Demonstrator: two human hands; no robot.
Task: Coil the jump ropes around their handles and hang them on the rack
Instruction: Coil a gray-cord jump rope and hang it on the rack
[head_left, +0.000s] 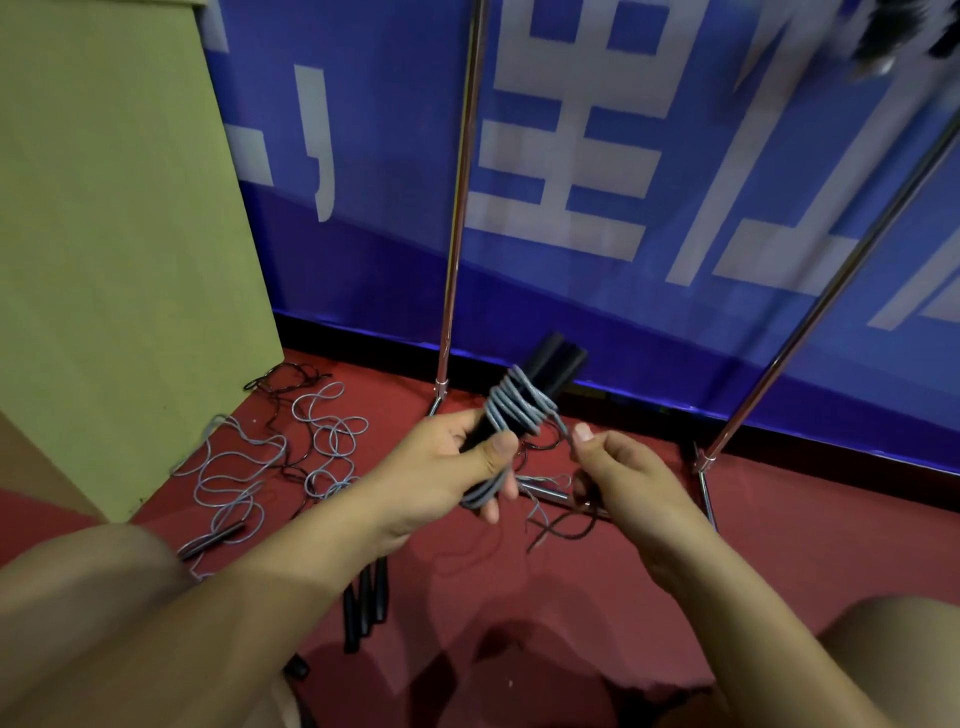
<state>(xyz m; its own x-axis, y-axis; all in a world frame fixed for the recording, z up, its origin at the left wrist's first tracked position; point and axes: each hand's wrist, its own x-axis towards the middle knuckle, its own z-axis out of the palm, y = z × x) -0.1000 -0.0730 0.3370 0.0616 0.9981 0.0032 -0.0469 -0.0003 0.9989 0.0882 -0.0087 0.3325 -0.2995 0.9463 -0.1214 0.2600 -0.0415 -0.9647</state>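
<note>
My left hand (452, 467) grips a pair of black handles (550, 361) held together, with several turns of grey rope (517, 402) wound around them. My right hand (623, 478) pinches the loose end of that grey rope just to the right of the coil. The rack's two chrome uprights (460, 192) (831, 291) rise behind my hands. More jump ropes (291, 447), grey and dark, lie tangled on the red floor at the left. Their black handles (366, 597) lie on the floor below my left forearm.
A blue banner with white characters (623, 156) hangs behind the rack. A yellow-green panel (114, 234) stands at the left. The rack's chrome base bar (545, 491) lies on the red carpet under my hands. My knees show at the bottom corners.
</note>
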